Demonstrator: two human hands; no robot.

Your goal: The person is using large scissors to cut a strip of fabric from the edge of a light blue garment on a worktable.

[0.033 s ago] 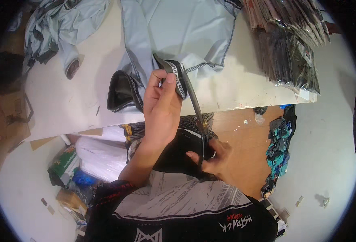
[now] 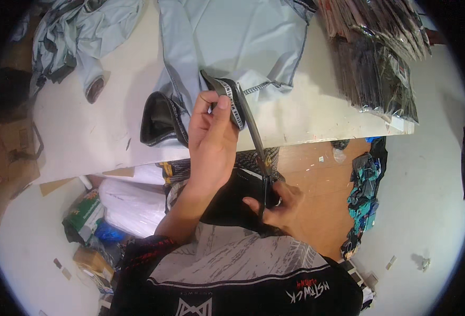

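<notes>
A pale grey-blue garment [image 2: 243, 37] with dark seams lies across the table. Pinched between the thumb and fingers of my left hand [image 2: 211, 142] is one dark, lettered cuff [image 2: 229, 102] of it, lifted toward me. My right hand [image 2: 280, 208] is closed round the black handles of a pair of scissors [image 2: 257, 142]. Their long blades point up and away, with the tips beside the edge of the held cuff; whether they touch it I cannot tell. A second dark cuff [image 2: 161, 120] lies with its mouth toward me, left of my left hand.
More pale garments lie crumpled [image 2: 85, 37] at the table's far left. Plastic-wrapped packs [image 2: 372, 73] are stacked at the far right. The table's near edge [image 2: 317, 141] runs just beyond my body. Dark and teal clothing [image 2: 367, 189] is heaped on the floor at right; a white plastic-wrapped bundle [image 2: 132, 205] sits below left.
</notes>
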